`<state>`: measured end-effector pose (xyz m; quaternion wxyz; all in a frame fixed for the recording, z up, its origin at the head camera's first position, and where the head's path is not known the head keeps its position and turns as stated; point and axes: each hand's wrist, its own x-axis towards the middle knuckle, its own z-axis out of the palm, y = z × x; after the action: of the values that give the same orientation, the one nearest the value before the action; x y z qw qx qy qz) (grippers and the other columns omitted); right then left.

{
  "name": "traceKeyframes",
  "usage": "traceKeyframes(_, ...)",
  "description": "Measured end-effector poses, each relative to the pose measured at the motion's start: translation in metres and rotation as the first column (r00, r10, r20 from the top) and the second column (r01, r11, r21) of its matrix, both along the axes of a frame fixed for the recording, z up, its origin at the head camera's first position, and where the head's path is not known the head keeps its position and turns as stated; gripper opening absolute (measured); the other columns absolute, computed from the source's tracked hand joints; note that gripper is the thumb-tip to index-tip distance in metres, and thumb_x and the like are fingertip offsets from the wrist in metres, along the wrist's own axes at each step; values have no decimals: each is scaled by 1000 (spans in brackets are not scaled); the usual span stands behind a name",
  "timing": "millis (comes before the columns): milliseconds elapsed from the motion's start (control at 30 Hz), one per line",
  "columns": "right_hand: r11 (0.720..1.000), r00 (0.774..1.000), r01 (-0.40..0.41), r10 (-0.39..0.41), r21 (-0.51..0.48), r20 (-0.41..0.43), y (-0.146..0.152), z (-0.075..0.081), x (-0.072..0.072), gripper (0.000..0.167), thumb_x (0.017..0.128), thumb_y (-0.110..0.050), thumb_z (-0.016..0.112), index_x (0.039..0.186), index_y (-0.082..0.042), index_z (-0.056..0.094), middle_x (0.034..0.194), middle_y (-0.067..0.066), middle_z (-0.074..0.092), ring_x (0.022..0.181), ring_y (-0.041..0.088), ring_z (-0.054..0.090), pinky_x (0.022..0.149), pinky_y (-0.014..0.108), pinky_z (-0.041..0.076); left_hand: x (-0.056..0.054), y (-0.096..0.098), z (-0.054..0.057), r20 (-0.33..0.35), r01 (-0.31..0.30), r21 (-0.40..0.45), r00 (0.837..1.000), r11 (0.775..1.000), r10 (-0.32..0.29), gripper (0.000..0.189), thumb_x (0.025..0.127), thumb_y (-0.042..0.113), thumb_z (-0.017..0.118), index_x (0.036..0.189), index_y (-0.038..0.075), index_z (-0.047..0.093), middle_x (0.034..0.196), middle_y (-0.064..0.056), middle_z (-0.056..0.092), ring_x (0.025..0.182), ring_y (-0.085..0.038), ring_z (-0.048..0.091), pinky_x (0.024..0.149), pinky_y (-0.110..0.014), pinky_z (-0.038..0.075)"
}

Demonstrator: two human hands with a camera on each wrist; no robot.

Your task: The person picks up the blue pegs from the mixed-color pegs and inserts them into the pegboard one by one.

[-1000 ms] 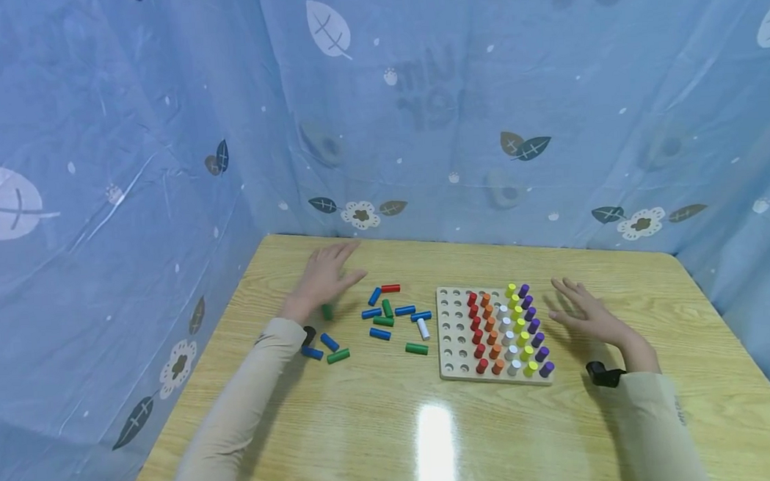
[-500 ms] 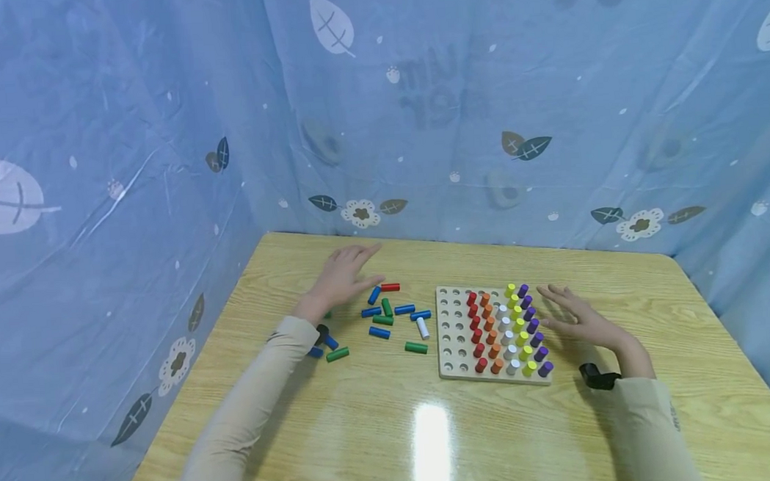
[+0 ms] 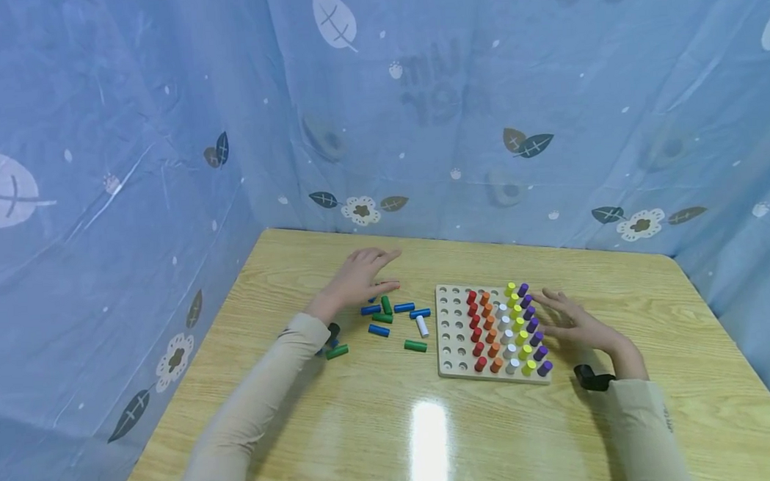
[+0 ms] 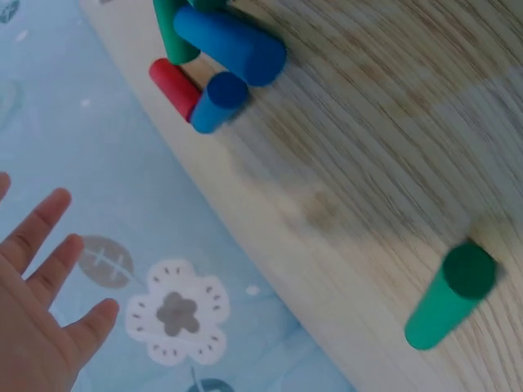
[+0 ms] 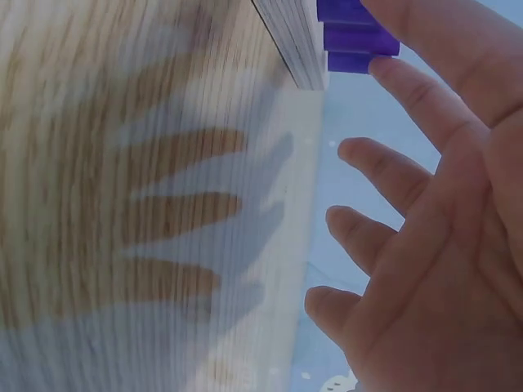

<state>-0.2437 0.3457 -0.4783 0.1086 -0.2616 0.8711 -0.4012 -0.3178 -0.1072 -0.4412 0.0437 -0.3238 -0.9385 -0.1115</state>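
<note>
My left hand hovers, fingers spread and holding nothing, over the far side of the loose pegs. It partly covers a red peg and a blue one in the head view. Around it lie a blue peg, green pegs such as one and a white peg. My right hand is beside the right edge of the wooden pegboard, fingers extended, fingertips close to the purple pegs. Red, orange, white, yellow and purple pegs stand upright in columns on the board; its two left columns show bare holes.
Near my left wrist lies another green peg; blue pegs there are partly hidden by the wrist camera. A blue patterned curtain hangs behind and left of the wooden table.
My left hand has moved right, from the left side of the loose pegs to over them. My right hand has shifted left, closer to the board's purple pegs. The pegs stay in place.
</note>
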Motion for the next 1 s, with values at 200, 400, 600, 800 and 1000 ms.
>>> traceKeyframes(200,1000,1000,13,-13,9,15,-1,-4,0,64,87,-9,62,140,6,30,147,36,4,129,59,-12,92,76,-6,0,10,-3,23,29,-46,999,999,-28,68,90,55,48,147,25,27,137,-4,44,131,-24,34,111,-46,20)
traceKeyframes(400,1000,999,30,-30,6,39,-2,-7,0,65,87,-9,63,141,6,30,147,35,3,130,58,-12,93,74,-8,-2,18,-7,69,103,-9,992,995,-103,63,90,44,56,145,23,32,135,-6,45,128,-24,37,108,-45,25)
traceKeyframes(600,1000,998,26,-27,9,62,0,-12,1,64,87,-8,62,141,6,29,147,36,2,130,58,-12,93,75,-4,-3,25,-13,96,124,-35,988,992,-120,60,91,43,55,143,22,36,130,-5,48,126,-24,39,107,-45,27)
traceKeyframes(800,999,995,35,-38,30,90,0,-10,2,63,89,-10,61,142,4,29,147,36,1,130,58,-13,93,75,-4,-1,33,-15,114,138,-85,985,987,-128,60,91,45,55,144,23,35,124,-2,52,122,-22,41,106,-42,29)
traceKeyframes(1000,999,994,39,-41,26,102,-1,-10,5,64,90,-11,60,143,3,27,147,35,1,130,57,-14,92,76,-7,0,40,-15,155,159,-93,977,983,-144,58,91,43,56,142,24,38,118,-1,55,115,-19,44,103,-41,32)
